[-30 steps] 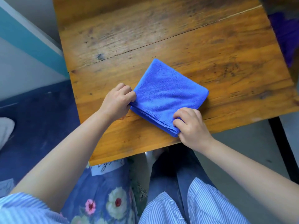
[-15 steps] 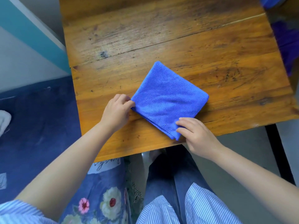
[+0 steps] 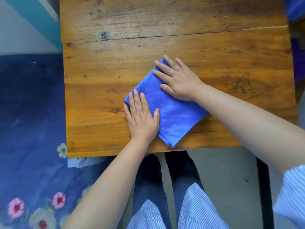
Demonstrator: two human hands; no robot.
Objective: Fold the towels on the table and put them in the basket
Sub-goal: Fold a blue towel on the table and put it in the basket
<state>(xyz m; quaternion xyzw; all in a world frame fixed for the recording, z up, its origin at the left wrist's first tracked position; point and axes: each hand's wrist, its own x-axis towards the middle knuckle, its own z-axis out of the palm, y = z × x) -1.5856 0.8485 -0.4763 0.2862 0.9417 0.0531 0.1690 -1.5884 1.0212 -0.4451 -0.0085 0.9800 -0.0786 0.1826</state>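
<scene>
Wooden planks, worn and scratched, are forming the table [image 3: 115, 83] that is filling the upper part of the head view, with 1 long seam running across the boards near the far side. Lying near the table's front edge, turned at a slant, is 1 folded blue towel [image 3: 175, 116], its stitched corner reaching almost to the edge. I am pressing my left hand [image 3: 142, 118] flat on the towel's left end, fingers straight and close together, thumb stretched out onto the cloth, the outer side of the palm lying over the bare wood. I am laying my right hand [image 3: 178, 80] flat over the towel's far end, fingers spread wide and straight, some fingertips reaching past the cloth onto the wood. Neither hand is gripping anything; both are lying open against the towel. Below the table edge, my dark trousers [image 3: 148, 182] and striped shirt [image 3: 196, 210] are showing. To the left, a dark blue flowered fabric [image 3: 33, 162] is covering the floor area, and a teal band [image 3: 38, 17] is running along the pale wall. At the right margin, something blue and purple [image 3: 297, 63] is appearing, too blurred to identify.
</scene>
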